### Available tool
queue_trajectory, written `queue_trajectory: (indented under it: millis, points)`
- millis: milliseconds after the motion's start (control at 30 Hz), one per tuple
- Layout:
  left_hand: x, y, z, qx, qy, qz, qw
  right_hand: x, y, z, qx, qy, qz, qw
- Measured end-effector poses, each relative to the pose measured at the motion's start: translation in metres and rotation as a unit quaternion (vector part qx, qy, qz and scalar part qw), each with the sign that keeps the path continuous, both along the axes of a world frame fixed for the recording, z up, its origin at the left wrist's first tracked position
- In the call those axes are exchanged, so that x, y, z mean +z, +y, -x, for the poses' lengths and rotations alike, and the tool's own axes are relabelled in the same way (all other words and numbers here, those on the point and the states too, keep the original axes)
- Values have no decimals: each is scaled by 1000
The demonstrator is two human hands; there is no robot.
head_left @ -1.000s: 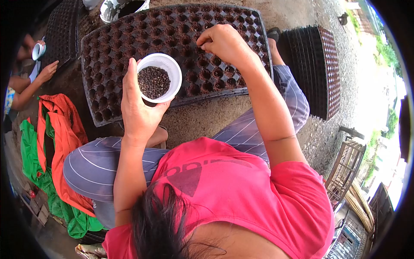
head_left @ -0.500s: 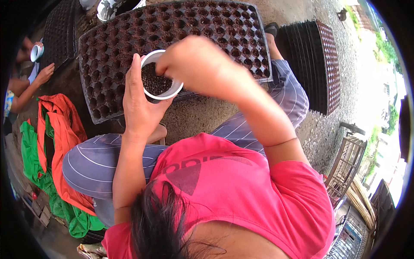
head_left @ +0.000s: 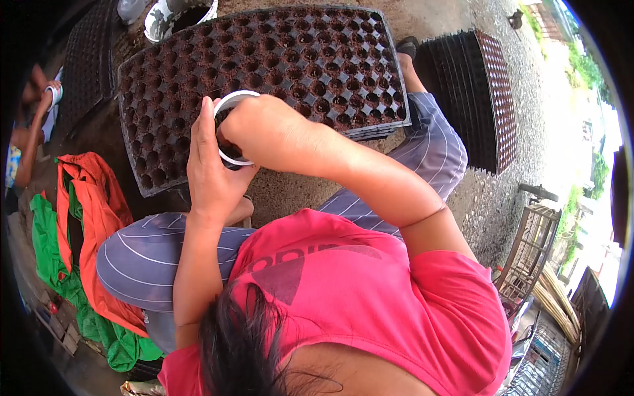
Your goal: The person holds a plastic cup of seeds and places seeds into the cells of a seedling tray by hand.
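Note:
My left hand (head_left: 212, 173) is wrapped round a white cup (head_left: 233, 98), tilted slightly over the near edge of a black cell tray (head_left: 284, 61). Soil fills the tray's cells, many with a round hollow. My right hand (head_left: 257, 131) reaches into the cup from the right; its fingertips are hidden inside, so what they hold cannot be made out. Only a little of the cup's dark contents shows beside the fingers.
A co-worker's hands with a white cup (head_left: 55, 94) are at the far left by another tray (head_left: 86, 59). A soil-stained bucket (head_left: 158, 25) stands behind. Stacked trays (head_left: 462, 102) are on the right, orange and green cloth (head_left: 99, 231) at the left.
My right hand has moved from over the tray leftward and down into the cup. My left hand still holds the cup. The co-worker's hand has moved up towards the other cup.

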State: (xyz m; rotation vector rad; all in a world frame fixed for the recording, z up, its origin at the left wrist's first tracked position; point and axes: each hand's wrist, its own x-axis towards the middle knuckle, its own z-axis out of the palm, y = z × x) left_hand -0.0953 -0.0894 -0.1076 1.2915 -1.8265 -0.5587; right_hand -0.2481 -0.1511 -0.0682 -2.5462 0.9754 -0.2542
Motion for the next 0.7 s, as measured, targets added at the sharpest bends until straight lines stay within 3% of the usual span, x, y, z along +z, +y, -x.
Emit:
queue_trajectory:
  millis: [100, 200, 233, 300, 433, 700]
  points:
    - [-1, -2, -2, 3, -4, 7, 1000, 4, -10, 4, -19, -14, -43, 999]
    - [3, -3, -7, 34, -12, -10, 999, 28, -36, 40, -188, -94, -120, 970]
    - [2, -3, -9, 35, -12, -11, 999, 5, -50, 59, -203, -95, -33, 974]
    - [-3, -5, -13, 40, 17, -13, 999, -9, -64, 84, -262, -47, -42, 963]
    - [-1, -7, -11, 35, -1, 10, 999, -39, -75, 98, -266, 19, -71, 961]
    - [-1, -5, -13, 38, 12, -20, 999, -11, -35, 95, -250, 48, -175, 951]
